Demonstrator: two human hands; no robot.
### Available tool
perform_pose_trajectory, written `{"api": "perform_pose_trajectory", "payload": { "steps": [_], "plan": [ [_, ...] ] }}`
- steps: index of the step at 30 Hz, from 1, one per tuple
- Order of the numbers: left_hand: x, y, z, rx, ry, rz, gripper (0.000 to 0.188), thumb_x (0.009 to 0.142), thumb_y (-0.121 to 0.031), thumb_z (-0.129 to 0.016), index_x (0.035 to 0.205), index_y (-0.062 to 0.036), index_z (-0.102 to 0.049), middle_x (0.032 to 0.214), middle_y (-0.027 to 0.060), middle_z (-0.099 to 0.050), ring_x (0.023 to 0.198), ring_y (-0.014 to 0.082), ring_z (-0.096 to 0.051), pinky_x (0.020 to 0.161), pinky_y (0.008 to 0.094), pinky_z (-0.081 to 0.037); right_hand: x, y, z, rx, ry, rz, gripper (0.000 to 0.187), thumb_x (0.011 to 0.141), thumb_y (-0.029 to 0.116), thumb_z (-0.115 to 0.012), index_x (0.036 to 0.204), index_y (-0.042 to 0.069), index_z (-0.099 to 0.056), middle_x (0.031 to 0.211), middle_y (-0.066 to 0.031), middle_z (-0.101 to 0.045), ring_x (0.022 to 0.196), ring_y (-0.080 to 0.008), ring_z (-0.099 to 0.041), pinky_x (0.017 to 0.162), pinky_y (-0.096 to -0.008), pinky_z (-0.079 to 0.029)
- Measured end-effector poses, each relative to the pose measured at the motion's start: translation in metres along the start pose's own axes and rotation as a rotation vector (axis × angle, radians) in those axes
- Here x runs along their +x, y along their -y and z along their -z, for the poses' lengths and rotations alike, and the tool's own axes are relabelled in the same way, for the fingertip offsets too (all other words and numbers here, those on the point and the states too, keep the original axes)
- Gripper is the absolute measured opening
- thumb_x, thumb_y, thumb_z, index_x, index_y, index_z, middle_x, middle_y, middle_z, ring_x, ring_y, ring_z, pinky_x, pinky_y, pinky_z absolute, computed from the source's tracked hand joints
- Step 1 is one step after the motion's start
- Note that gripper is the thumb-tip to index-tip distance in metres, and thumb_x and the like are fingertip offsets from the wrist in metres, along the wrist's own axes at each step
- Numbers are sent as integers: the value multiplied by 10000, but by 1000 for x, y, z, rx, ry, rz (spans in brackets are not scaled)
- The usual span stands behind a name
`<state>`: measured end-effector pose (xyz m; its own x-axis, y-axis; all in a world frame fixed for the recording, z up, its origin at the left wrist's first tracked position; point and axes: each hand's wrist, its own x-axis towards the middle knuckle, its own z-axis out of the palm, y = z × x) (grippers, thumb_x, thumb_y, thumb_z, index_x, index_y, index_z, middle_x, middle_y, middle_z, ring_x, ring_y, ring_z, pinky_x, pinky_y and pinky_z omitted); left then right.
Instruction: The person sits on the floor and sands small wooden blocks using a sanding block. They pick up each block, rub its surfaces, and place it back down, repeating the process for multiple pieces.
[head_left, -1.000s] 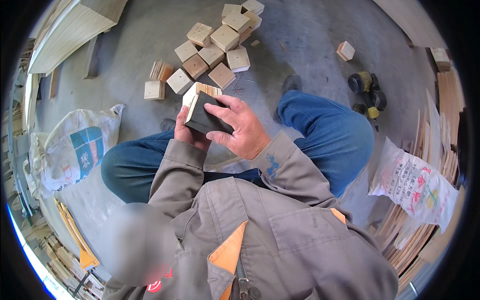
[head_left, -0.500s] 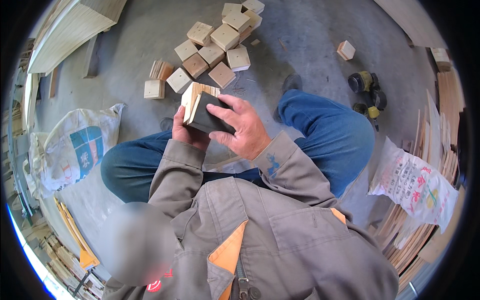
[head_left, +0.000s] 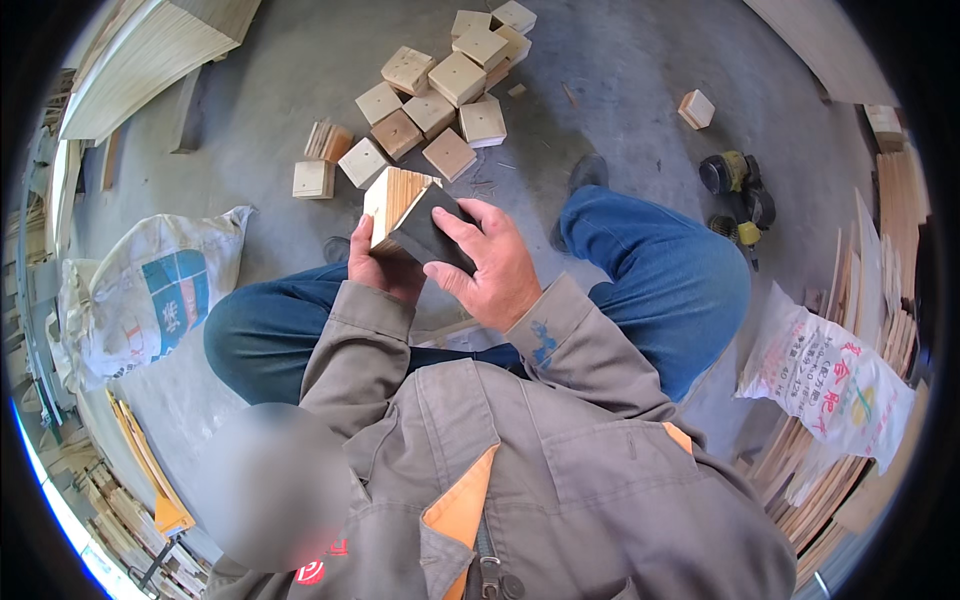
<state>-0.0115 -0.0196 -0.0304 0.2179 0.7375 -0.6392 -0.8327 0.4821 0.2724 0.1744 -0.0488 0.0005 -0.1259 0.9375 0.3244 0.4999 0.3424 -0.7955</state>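
In front of my bent legs, my left hand point(head_left: 377, 262) is closed around a layered plywood block point(head_left: 402, 194), gripping it from the left and below. A black flat, square-looking piece point(head_left: 432, 232) lies against the block's right side. My right hand point(head_left: 492, 262) holds this piece, its fingers on the dark face and its thumb at the lower edge. The palm side of my left hand is partly hidden by the block and the black piece.
Ahead on the concrete floor lies a pile of square wooden blocks point(head_left: 430, 112). One block point(head_left: 696, 109) and a black-and-yellow power tool point(head_left: 738, 190) lie to the right. White woven sacks flank me, left point(head_left: 150, 290) and right point(head_left: 830, 380). Wood strips point(head_left: 900, 240) stack along the right.
The block has turned a little in my hands, showing more of its layered side. The gap between the block and the black piece looks narrower. Both hands keep their hold.
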Motion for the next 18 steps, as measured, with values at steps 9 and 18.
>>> {"api": "perform_pose_trajectory", "payload": {
  "steps": [9, 18],
  "plan": [
    [-19, 20, -20, 214, -114, 89, 633, 969, -495, -583, 1475, -129, -478, 1404, 129, -586, 1263, 332, -593, 1069, 535, -493, 25, -38, 5, 7, -183, -329, 600, 846, 313, -799, 1329, -3, -635, 1279, -259, -589, 1184, -404, -572, 1028, -457, -465],
    [7, 9, 16, 16, -4, 9, 608, 979, -489, -566, 1428, -81, -527, 1346, 136, -637, 1213, 326, -632, 1085, 514, -485, 15, 6, -4, 61, -16, 82, 583, 821, 327, -810, 1332, 93, -653, 1333, -185, -552, 1165, -397, -556, 1009, -490, -452]
  ]
}}
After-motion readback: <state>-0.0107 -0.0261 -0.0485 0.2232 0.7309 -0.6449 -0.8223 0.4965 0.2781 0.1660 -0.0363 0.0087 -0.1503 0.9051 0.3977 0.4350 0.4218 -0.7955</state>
